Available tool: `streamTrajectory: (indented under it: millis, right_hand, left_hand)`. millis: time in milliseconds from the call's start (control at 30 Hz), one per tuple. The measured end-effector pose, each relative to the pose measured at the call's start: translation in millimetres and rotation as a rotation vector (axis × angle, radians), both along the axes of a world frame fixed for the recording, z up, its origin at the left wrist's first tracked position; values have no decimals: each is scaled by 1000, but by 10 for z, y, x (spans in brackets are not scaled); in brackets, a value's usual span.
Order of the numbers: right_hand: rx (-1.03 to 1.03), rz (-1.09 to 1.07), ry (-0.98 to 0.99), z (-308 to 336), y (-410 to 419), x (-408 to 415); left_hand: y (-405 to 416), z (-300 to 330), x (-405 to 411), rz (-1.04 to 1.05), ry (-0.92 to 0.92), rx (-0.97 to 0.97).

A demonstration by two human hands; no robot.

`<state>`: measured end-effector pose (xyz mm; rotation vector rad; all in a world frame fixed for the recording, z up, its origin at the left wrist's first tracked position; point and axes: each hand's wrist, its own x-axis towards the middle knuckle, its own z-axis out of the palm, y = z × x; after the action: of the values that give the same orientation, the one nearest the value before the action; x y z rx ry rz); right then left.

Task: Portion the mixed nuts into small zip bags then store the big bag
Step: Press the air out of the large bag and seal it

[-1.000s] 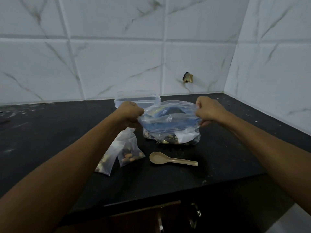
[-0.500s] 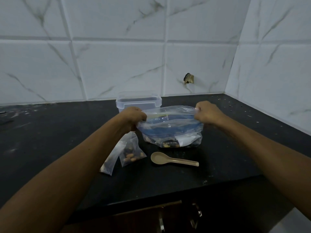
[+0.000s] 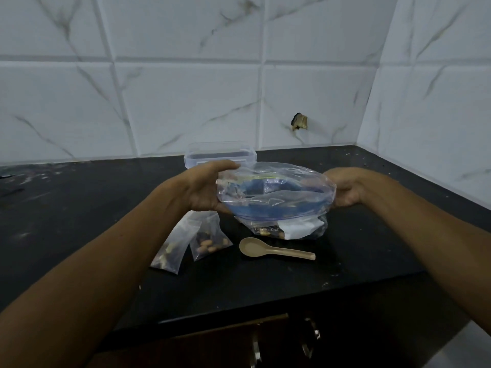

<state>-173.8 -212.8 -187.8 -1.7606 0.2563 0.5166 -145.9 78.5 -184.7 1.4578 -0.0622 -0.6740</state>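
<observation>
A black countertop point(image 3: 79, 208) runs below a wall of white marble-look tiles point(image 3: 186, 102), and the big bag point(image 3: 276, 197) near its middle serves here as the landmark.

To the left of the big bag and a little nearer the camera, 2 small zip bags point(image 3: 196, 243) lie on the counter, each with nuts inside, touching one another. Above them the left hand point(image 3: 204, 187) grips the left end of the big bag's top, fingers curled under it and thumb over it. Behind the big bag, against the wall, stands a clear plastic box point(image 3: 220, 155). In front of the big bag lies a beige spoon point(image 3: 273, 251), apart from it, with its bowl to the left. The big bag rests on the counter with some nuts and a white label at its bottom, and its blue zip mouth looks not fully closed. At its right end the right hand point(image 3: 345, 189) holds the top edge with curled fingers.

I judge that the portioning is mostly done, since 2 bags are filled and the spoon is put down. What is left is to seal the big bag and store it, perhaps in the box.
</observation>
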Motion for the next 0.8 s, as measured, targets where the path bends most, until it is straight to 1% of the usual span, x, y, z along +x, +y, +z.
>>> streamTrajectory:
  millis: [100,200,300,333,400,500,533,567,600,667,700,733,767,800]
  right_hand:
    - [1,0,-21,37,55,-21]
    - [48,-15,-42,71,109,-66]
    - [47,-2,-43,89,115,-80]
    - [56,-22,-36,95,126,-81]
    - [83,-89,-28,112,153,-92]
    - [21,-164,-100,169,179,-115]
    - [-40,-168,-146,187,190,-110]
    - [-165,-170,-222,187,194,-85]
    - [-355,-163,-332,177,203,-60]
    - [-776,-156,-622,116,245,-6]
    - [-913,-164,-768,94,290,-10]
    - [-966,-173,-864,81,344,-26]
    - [-957,-174,-882,79,358,-35]
    - [-861,-173,-823,103,333,-40]
  left_hand:
    - [80,-36,53,-68,66,-110]
    - [93,-53,46,-50,14,-104]
    - [71,-38,-5,-140,-29,-103]
    - [62,-31,-26,-189,-32,-86]
    - [38,-47,-20,-240,-56,16]
    - [-13,-41,13,-163,-86,174]
    - [-23,-31,22,-122,-101,243]
    - [-41,-20,23,-82,-151,335]
    - [-65,-10,8,-43,-236,454]
    - [-155,-16,-16,32,-435,676]
    - [-200,-31,-20,65,-511,742]
    - [-229,-48,-12,91,-558,772]
    - [-244,-67,6,105,-569,779]
    - [-242,-71,24,103,-541,757]
